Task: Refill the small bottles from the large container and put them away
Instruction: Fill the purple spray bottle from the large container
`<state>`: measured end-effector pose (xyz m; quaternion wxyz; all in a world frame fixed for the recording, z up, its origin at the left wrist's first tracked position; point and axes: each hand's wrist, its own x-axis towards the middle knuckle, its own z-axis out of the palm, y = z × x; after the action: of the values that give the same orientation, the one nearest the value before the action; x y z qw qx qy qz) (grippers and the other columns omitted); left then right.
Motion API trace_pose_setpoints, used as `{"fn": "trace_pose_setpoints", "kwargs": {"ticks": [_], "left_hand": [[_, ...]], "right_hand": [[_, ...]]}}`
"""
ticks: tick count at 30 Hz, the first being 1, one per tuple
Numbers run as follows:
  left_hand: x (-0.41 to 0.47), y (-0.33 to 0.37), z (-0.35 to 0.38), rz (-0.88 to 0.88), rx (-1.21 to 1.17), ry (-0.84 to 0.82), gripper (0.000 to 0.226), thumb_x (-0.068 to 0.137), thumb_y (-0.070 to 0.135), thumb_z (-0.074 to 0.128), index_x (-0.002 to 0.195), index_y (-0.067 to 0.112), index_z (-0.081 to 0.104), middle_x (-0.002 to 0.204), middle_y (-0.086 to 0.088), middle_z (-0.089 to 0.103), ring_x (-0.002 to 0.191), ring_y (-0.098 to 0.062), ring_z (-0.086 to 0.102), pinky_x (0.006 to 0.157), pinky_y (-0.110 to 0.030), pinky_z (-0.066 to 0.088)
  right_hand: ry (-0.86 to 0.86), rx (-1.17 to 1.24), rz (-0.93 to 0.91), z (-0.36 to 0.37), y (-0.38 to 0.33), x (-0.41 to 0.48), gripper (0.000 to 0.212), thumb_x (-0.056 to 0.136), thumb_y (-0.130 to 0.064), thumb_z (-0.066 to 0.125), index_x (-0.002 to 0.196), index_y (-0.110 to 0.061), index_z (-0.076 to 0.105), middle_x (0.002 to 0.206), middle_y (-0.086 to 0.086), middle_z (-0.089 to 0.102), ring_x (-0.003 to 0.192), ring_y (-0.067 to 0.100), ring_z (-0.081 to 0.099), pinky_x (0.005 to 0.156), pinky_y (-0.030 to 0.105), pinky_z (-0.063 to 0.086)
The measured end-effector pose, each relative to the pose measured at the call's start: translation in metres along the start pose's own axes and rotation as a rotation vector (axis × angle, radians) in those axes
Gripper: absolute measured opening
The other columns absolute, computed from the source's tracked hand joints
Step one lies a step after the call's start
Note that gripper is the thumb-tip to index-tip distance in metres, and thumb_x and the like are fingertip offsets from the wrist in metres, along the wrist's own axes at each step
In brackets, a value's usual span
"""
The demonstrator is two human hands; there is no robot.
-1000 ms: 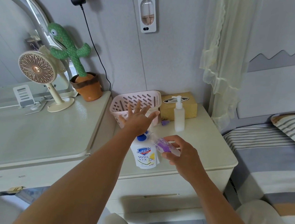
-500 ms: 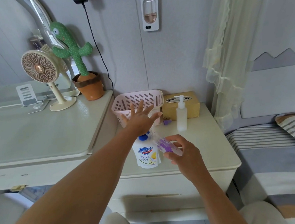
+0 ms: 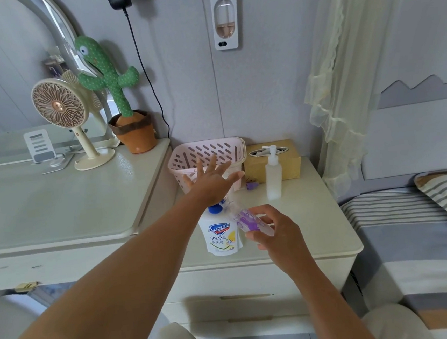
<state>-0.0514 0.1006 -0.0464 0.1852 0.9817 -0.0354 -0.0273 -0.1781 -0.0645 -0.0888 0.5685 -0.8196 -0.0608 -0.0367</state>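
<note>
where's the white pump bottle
In the head view, the white pump bottle stands on the nightstand in front of the tissue box, right of the pink basket.

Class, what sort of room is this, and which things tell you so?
Most likely a bedroom: a bed with striped bedding, a nightstand beside it, and a dressing table.

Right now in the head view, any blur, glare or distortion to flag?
Head view: wide-angle bowing at the edges, seen in the curtain and mirror frame; small bottle in the right hand looks smeared; light soft and even, mild sheen on the dresser top, no harsh glare.
</note>
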Motion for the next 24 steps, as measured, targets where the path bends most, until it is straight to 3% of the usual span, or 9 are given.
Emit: {"fn": "trace_pose_setpoints", "kwargs": {"ticks": [5,13,24], "left_hand": [[0.003,0.003,-0.010,0.010,0.042,0.038,0.068,0.089,0.070,0.027,0.150,0.040,0.018,0.159,0.006,-0.014,0.143,-0.028,-0.024,0.104,-0.067,-0.017],[-0.002,-0.002,0.003,0.004,0.033,0.037,0.069,0.090,0.070,0.025,0.150,0.037,0.019,0.160,0.004,-0.010,0.143,-0.026,-0.022,0.106,-0.057,-0.018],[0.002,0.002,-0.009,0.006,0.061,0.027,0.070,0.087,0.074,0.022,0.149,0.044,0.015,0.159,0.007,-0.014,0.142,-0.025,-0.025,0.101,-0.068,-0.020]], "right_hand": [[0.016,-0.028,-0.041,-0.005,-0.006,0.004,0.032,0.082,-0.024,0.072,0.109,-0.031,0.056,0.099,-0.015,0.058,0.090,0.010,0.058,0.077,0.027,0.058],[0.001,-0.028,-0.013,-0.001,-0.001,0.001,0.034,0.082,-0.024,0.072,0.112,-0.027,0.057,0.097,-0.014,0.058,0.089,0.011,0.060,0.077,0.028,0.058],[0.007,-0.037,-0.043,-0.006,-0.006,0.004,0.036,0.082,-0.025,0.071,0.116,-0.026,0.058,0.102,-0.012,0.060,0.094,0.012,0.060,0.078,0.030,0.058]]}}
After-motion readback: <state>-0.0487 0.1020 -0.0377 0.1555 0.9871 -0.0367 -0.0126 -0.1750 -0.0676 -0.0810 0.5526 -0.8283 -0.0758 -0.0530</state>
